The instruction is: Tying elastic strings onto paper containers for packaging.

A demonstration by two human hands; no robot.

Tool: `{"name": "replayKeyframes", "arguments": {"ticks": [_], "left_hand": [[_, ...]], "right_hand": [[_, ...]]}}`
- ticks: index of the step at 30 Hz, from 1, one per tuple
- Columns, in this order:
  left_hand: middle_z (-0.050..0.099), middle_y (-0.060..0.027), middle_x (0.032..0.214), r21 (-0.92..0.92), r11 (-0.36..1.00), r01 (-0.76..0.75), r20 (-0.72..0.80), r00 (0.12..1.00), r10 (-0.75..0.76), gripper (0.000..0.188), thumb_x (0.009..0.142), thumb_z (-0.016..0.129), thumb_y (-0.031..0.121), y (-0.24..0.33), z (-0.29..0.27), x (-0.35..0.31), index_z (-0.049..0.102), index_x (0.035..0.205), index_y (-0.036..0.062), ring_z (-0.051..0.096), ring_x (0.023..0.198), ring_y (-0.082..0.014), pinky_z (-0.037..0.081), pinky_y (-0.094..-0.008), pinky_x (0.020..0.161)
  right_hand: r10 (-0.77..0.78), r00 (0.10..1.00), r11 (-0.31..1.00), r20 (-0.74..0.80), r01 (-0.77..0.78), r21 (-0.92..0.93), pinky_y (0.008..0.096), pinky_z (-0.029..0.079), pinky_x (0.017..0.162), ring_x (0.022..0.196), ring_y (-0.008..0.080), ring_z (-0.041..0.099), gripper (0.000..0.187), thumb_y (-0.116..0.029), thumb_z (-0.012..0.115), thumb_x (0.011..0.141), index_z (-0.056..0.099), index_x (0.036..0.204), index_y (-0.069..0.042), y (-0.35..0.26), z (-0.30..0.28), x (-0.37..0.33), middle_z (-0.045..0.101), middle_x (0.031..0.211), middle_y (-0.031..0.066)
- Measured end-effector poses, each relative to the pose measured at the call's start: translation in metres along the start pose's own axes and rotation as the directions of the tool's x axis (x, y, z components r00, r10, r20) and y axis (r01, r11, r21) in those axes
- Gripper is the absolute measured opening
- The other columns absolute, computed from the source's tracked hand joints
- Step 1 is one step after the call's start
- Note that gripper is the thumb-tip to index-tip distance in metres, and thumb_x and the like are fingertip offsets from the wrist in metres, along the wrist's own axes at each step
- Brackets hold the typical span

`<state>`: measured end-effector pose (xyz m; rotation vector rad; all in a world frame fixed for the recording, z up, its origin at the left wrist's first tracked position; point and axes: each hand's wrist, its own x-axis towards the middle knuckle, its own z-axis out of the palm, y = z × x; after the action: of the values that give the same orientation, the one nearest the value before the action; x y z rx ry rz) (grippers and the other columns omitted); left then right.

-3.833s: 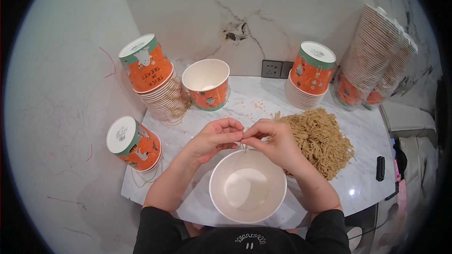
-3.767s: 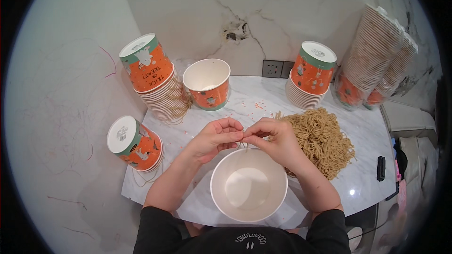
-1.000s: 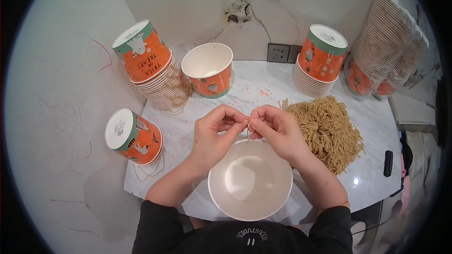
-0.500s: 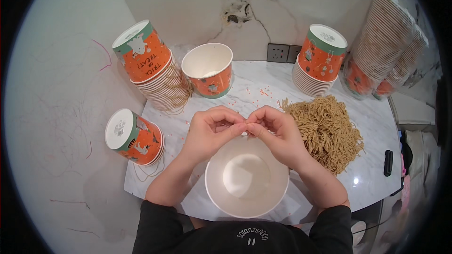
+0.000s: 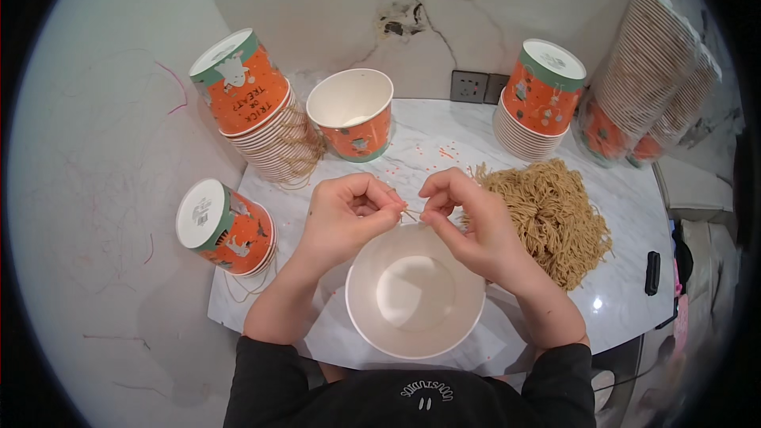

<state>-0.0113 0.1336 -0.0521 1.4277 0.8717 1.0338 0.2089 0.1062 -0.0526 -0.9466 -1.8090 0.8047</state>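
Note:
A thin tan cord stretches across the small gap between my hands, above the far rim of a white-lined paper bucket. My left hand pinches it between thumb and fingers. My right hand is closed on its other side, thumb and forefinger at the cord. The bucket stands upright right in front of me, and its inside looks bare. Beside my right hand lies a big heap of tan cords. How the cord joins the bucket, if it does, is hidden behind my hands.
Upside-down stacks of orange buckets stand at the left, near left and back right; cords hang from the left ones. One upright bucket is at the back. Wrapped bucket stacks lean far right. Small orange bits dot the marble table.
My hands have drawn slightly apart; they were touching before. The cord now shows between them. The bucket has shifted very slightly.

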Motion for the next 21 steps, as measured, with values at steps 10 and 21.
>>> {"name": "replayKeyframes", "arguments": {"ticks": [10, 21], "left_hand": [[0.069, -0.0084, 0.109, 0.288, 0.892, -0.347, -0.03, 0.928, 0.371, 0.016, 0.093, 0.069, -0.003, 0.003, 0.01, -0.002, 0.069, 0.109, -0.0027, 0.069, 0.096, -0.0134, 0.055, -0.0264, 0.085], [0.074, -0.0078, 0.102, 0.276, 0.879, -0.388, -0.021, 0.912, 0.409, 0.022, 0.091, 0.072, 0.0, 0.036, 0.025, -0.002, 0.07, 0.113, -0.0011, 0.07, 0.091, -0.0108, 0.054, -0.0253, 0.08]], "right_hand": [[0.058, 0.995, 0.997, 0.08, -0.062, 0.051, 0.0297, 0.053, 0.065, 0.066, 0.0152, 0.065, 0.021, -0.01, 0.072, 0.092, 0.067, 0.111, -0.003, -0.005, 0.003, 0.0, 0.066, 0.072, 0.0054], [-0.032, 0.998, 0.999, -0.047, 0.031, -0.008, 0.0297, 0.049, 0.059, 0.063, 0.0161, 0.062, 0.017, -0.016, 0.076, 0.09, 0.072, 0.1, -0.003, -0.009, 0.009, 0.002, 0.064, 0.076, 0.0069]]}}
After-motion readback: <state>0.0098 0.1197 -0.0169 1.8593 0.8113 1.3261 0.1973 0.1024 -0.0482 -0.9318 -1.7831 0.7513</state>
